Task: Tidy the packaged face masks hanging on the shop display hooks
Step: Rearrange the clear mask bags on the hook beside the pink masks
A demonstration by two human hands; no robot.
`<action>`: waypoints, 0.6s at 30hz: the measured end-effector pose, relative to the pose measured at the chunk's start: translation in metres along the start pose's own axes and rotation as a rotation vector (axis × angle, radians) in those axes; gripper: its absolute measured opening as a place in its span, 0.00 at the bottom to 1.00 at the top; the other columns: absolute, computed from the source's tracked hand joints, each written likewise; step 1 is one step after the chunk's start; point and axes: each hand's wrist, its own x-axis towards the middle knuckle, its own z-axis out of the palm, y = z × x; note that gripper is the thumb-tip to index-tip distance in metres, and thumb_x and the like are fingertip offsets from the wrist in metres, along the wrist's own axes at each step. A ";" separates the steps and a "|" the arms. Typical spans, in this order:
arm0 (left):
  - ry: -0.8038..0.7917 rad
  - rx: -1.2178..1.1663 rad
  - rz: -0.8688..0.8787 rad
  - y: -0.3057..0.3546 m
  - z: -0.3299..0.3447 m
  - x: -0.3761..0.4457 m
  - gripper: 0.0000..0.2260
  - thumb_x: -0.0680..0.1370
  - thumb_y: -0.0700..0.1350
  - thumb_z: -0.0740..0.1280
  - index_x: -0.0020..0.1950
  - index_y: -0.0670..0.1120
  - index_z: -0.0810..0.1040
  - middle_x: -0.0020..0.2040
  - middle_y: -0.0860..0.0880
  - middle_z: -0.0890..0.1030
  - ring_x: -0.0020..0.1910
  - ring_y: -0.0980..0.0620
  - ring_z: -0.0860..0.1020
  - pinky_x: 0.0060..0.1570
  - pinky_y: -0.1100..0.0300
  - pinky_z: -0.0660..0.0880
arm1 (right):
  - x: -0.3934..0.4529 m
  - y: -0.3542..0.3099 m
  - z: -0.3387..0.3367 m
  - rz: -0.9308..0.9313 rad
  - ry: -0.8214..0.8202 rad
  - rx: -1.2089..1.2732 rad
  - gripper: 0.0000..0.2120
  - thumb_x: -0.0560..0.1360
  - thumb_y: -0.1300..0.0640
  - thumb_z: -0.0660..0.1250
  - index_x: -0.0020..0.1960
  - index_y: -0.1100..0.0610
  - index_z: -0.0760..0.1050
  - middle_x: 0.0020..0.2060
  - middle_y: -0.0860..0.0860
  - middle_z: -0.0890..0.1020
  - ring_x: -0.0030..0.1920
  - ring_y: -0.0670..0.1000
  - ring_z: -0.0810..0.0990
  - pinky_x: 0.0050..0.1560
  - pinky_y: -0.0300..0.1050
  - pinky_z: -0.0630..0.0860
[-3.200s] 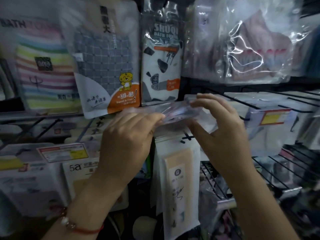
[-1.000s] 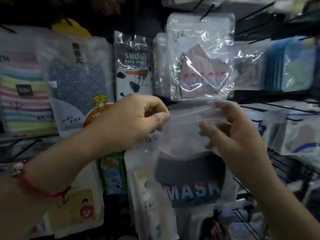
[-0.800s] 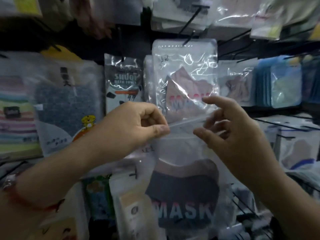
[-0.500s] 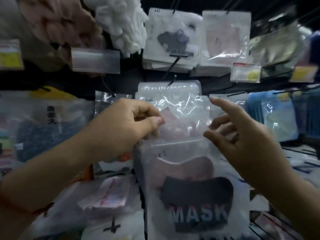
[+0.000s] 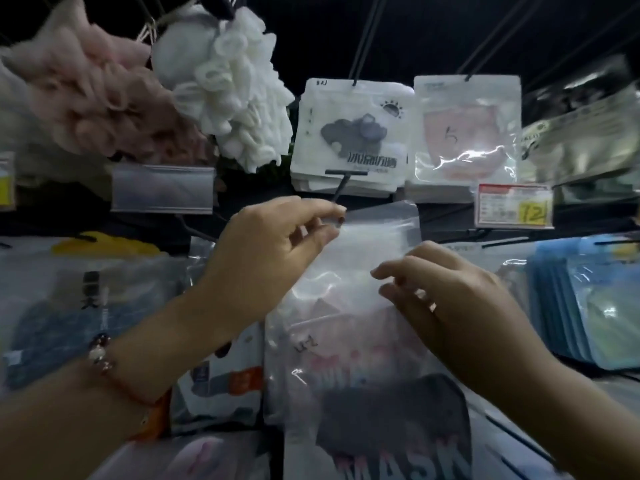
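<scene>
A clear bag holding a dark face mask printed MASK (image 5: pixel 394 427) hangs in the middle of the display, with a pink mask bag just behind it. My left hand (image 5: pixel 277 251) pinches the clear bag's top left corner right at the tip of a black display hook (image 5: pixel 341 188). My right hand (image 5: pixel 446 292) hovers at the bag's right side with fingers loosely spread, fingertips on or near the plastic. Above hang a white mask pack (image 5: pixel 353 133) and a pink mask pack (image 5: pixel 465 133) on hooks.
Pink and white bath puffs (image 5: pixel 228 81) hang at the upper left. A price tag reading 12 (image 5: pixel 514 206) sits at the right. Blue packs (image 5: pixel 588 299) hang at the far right, towel packs (image 5: pixel 69 306) at the left. Black hook rods jut out between rows.
The view has tilted upward. My left hand raised the mask bag's top corner up to the hook tip. My right hand let go of the top edge and dropped lower beside the bag.
</scene>
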 end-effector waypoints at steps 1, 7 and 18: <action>0.012 0.007 0.005 -0.002 0.001 0.002 0.11 0.77 0.46 0.72 0.59 0.51 0.84 0.42 0.59 0.80 0.38 0.55 0.79 0.41 0.70 0.73 | 0.003 0.002 0.002 -0.008 0.009 0.013 0.10 0.79 0.49 0.62 0.56 0.47 0.80 0.48 0.42 0.79 0.38 0.44 0.79 0.36 0.46 0.79; 0.035 -0.016 -0.012 -0.007 0.006 0.007 0.11 0.78 0.45 0.72 0.60 0.49 0.84 0.40 0.58 0.78 0.35 0.57 0.77 0.40 0.72 0.69 | 0.011 0.009 0.013 -0.034 0.081 0.092 0.09 0.77 0.52 0.65 0.54 0.48 0.82 0.44 0.40 0.77 0.36 0.42 0.76 0.34 0.47 0.78; -0.074 0.334 0.044 -0.014 0.017 0.000 0.12 0.82 0.49 0.66 0.63 0.49 0.82 0.45 0.53 0.79 0.43 0.54 0.75 0.46 0.53 0.76 | 0.008 0.015 0.025 0.038 0.051 0.158 0.08 0.77 0.51 0.66 0.53 0.47 0.81 0.45 0.39 0.77 0.38 0.42 0.79 0.38 0.50 0.80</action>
